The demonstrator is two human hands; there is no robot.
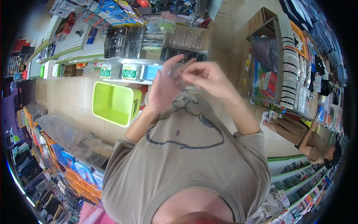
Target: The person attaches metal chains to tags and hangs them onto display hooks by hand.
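Hands, bare, two; directions are read from a clock face centred on them, twelve at the top of the head view. Right hand (212, 79): thumb and forefinger are brought together, and a small clear item (177, 77) is apparently pinched at their tips; its kind cannot be told. Left hand (164, 90): opened out, fingers extended; the item is held just beside it, and whether contact is made cannot be told. Clear plastic packs (187, 39): grouped at twelve o'clock. N95-marked packs (129, 72), two: ranged near nine. Lime-green plastic basket (115, 104): set on tiled floor (82, 93) between eight and nine. Person in beige (314, 146): placed near four, well apart.

Hazards, as judged: the item could be dropped should the fingertip pinch be loosened without support from below; against pale tiles, clear material could easily be lost. If thin, it could be torn by a hard pull.
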